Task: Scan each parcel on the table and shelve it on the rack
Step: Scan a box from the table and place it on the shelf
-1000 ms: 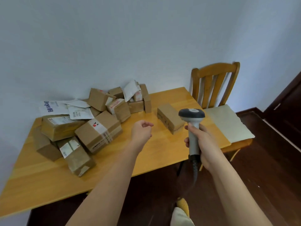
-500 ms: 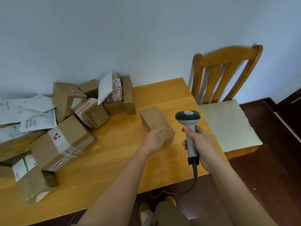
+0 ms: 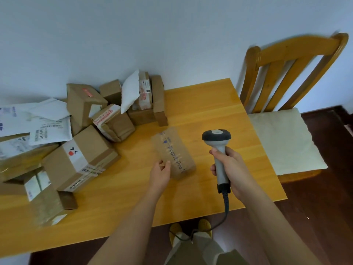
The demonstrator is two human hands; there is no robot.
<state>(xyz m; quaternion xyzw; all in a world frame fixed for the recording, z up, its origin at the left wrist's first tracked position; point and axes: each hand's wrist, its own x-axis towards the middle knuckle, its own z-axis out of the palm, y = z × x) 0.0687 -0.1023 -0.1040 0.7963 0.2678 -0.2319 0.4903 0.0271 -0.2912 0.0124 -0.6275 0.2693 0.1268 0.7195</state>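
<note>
Cardboard parcel, motion-blurred, sits mid-tabletop, left hand gripping its near corner; right hand clasps the scanner. Piled boxes crowd the left edge; a chair stands right.

Pale blue-white wall, plain. Dark wood floor. Yellow wooden counter against wall. Wooden slat-back chair beside counter, cream seat cushion.

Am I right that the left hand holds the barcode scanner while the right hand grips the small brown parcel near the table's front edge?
No, the hands are swapped. The head view shows the right hand holding the barcode scanner, while the left hand has its grip on the small brown parcel. The rest stands: the parcel sits on the table, apart from the pile.
</note>
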